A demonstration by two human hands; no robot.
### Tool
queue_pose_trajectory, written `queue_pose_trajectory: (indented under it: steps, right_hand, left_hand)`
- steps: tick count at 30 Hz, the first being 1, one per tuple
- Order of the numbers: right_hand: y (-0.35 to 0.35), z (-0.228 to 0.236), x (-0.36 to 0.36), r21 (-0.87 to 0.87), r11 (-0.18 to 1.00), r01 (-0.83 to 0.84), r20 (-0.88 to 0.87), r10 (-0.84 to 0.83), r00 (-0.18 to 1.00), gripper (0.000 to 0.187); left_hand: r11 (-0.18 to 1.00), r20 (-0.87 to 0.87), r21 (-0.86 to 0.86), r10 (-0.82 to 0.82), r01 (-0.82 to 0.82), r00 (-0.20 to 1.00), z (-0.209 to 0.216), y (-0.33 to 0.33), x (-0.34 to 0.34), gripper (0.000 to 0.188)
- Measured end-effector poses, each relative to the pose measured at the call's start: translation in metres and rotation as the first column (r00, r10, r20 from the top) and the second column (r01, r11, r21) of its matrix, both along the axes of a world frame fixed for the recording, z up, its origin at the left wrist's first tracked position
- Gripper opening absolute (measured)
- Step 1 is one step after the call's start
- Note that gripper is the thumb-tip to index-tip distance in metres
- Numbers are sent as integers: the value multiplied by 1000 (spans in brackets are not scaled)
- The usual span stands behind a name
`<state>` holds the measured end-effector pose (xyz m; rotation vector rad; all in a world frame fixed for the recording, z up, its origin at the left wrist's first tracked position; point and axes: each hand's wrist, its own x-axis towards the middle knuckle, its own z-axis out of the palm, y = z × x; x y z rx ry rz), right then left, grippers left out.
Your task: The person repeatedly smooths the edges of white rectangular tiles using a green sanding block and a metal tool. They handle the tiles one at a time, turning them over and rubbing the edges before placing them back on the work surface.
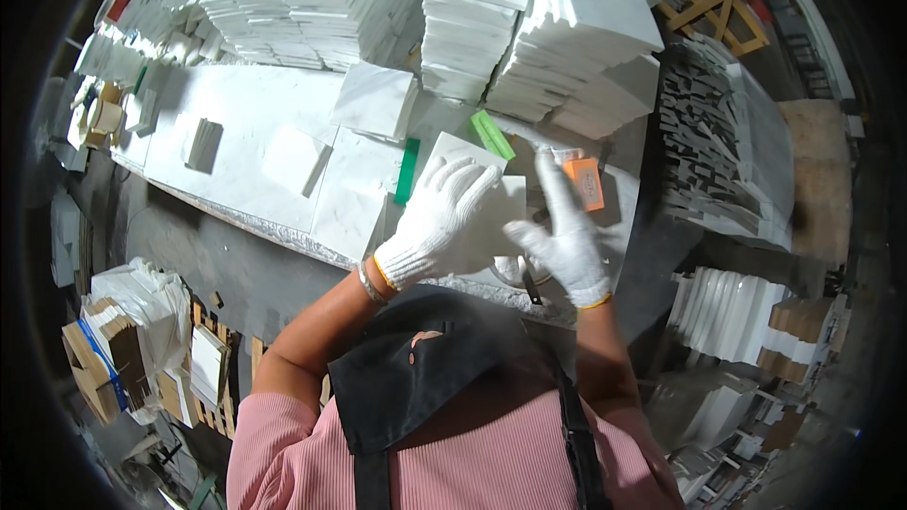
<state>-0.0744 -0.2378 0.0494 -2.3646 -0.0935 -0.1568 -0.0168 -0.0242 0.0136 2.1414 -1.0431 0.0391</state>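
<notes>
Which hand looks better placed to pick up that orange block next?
Probably the right: the right hand is open close beside the orange block, while the left hand is over a white tile, farther away.

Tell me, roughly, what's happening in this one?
A person is working at a white-topped bench. Their gloved left hand lies over a pale tile near the front edge. The gloved right hand, open and apparently holding nothing, is just to the tile's right, near an orange block. A bright green block lies beyond the tile, and tall stacks of white tiles stand at the back.
</notes>
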Motion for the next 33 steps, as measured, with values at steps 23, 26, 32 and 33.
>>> queue_pose_trajectory:
  steps: [23, 26, 32, 33]
  right_hand:
    - [-7, 0, -32, 647, 681, 343, -397, -84, 914, 44]
    - [-6, 8, -39, 652, 640, 407, -537, 10, 843, 53]
    - [0, 0, -10, 527, 834, 161, -275, -12, 961, 60]
    - [-4, -18, -2, 525, 841, 132, -108, -88, 990, 55]
  left_hand:
    - [605, -705, -378, -679, -701, -206, 15, 4, -51, 72]
    - [665, -839, -455, -542, -592, 36, 12, 10, -53, 60]
    - [732, -893, -398, -448, -553, 50, 9, 9, -54, 46]
    - [742, -892, -399, -450, -539, 40, 10, 8, -54, 46]
